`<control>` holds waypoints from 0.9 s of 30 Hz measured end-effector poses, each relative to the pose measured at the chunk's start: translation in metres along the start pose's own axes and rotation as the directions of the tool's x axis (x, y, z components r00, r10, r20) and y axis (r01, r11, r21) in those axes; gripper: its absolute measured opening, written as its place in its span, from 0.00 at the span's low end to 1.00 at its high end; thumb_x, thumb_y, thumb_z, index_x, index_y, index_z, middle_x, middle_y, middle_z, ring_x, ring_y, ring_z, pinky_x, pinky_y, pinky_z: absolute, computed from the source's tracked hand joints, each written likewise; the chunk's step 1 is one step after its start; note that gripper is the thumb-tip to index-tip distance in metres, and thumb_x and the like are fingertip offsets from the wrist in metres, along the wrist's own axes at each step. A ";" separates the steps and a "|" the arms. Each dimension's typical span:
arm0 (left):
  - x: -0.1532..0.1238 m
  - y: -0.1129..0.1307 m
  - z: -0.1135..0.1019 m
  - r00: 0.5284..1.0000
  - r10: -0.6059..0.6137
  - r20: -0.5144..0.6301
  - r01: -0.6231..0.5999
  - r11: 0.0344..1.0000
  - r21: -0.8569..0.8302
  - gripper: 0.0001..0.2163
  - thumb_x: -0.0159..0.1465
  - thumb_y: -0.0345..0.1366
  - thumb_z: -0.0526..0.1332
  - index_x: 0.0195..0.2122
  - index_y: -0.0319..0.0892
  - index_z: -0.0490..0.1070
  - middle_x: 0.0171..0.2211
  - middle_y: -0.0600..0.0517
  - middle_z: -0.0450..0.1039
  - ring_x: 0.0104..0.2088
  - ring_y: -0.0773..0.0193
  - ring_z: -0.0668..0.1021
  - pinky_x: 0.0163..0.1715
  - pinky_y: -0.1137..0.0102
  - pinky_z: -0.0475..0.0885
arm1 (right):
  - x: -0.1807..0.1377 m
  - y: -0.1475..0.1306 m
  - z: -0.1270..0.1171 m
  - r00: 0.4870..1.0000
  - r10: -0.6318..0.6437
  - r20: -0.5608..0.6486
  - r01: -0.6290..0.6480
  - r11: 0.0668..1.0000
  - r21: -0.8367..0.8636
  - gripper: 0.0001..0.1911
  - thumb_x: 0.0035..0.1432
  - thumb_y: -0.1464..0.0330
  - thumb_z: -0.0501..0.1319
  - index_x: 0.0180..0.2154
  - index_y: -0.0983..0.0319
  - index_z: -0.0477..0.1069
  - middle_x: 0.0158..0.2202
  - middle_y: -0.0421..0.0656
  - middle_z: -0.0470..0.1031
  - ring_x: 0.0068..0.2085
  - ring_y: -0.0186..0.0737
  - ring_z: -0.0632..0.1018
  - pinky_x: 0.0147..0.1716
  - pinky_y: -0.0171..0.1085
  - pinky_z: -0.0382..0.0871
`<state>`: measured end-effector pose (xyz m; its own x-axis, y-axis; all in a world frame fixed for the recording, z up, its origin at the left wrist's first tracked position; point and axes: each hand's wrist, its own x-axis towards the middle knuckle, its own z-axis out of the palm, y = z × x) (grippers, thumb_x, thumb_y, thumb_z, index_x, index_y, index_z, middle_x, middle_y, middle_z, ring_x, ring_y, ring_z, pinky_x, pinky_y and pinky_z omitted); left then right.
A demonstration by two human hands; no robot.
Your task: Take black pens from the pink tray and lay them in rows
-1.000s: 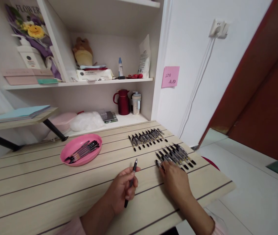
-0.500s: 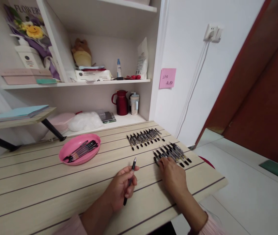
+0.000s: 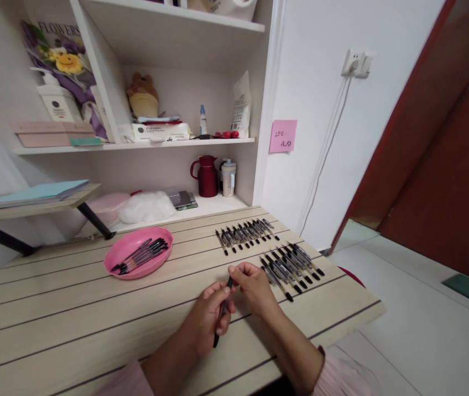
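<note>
My left hand (image 3: 206,318) is closed around a black pen (image 3: 221,312), held slanting up over the table. My right hand (image 3: 256,289) pinches at the pen's upper end with thumb and forefinger, and its fingertips cover the tip. Just right of that hand lies a row of pens (image 3: 287,269) with black ends, side by side on the table. Behind it runs a second row of similar pens (image 3: 246,236). To the left stands a pink bowl (image 3: 129,242) holding several more pens (image 3: 146,256).
The striped wooden table (image 3: 94,330) meets a white shelf unit (image 3: 168,144) at the back. A red jug (image 3: 207,177) and a pale cup (image 3: 228,179) stand on its lower level. A small raised stand (image 3: 65,202) with papers is at the left.
My right hand has moved left from the near row of pens to the upper end of the pen in my left hand. The row it touched now shows fully.
</note>
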<state>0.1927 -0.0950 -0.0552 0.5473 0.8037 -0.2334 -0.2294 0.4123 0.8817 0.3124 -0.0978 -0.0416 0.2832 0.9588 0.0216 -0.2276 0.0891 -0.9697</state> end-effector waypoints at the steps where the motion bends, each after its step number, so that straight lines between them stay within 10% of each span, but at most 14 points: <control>1: 0.000 0.000 0.000 1.000 -0.004 -0.004 0.004 1.000 0.004 0.09 0.57 0.40 0.57 0.33 0.41 0.63 0.18 0.59 0.66 0.09 0.79 0.56 0.10 0.79 0.44 | 0.000 0.001 0.000 1.000 0.000 0.014 0.000 0.999 0.037 0.18 0.40 0.56 0.66 0.18 0.63 0.65 0.13 0.35 0.65 0.17 0.29 0.64 0.20 0.31 0.57; 27: -0.003 0.004 0.005 1.000 -0.004 0.013 0.003 0.999 0.047 0.10 0.57 0.42 0.58 0.33 0.41 0.63 0.18 0.59 0.66 0.09 0.80 0.56 0.10 0.79 0.43 | -0.001 0.012 -0.003 0.992 0.043 0.122 -0.073 0.965 0.251 0.18 0.43 0.57 0.66 0.22 0.64 0.67 0.17 0.37 0.67 0.17 0.27 0.63 0.19 0.29 0.55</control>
<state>0.1940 -0.0981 -0.0493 0.5581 0.7968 -0.2314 -0.1899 0.3942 0.8992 0.3122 -0.0989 -0.0542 0.1577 0.9874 0.0095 -0.4741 0.0841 -0.8764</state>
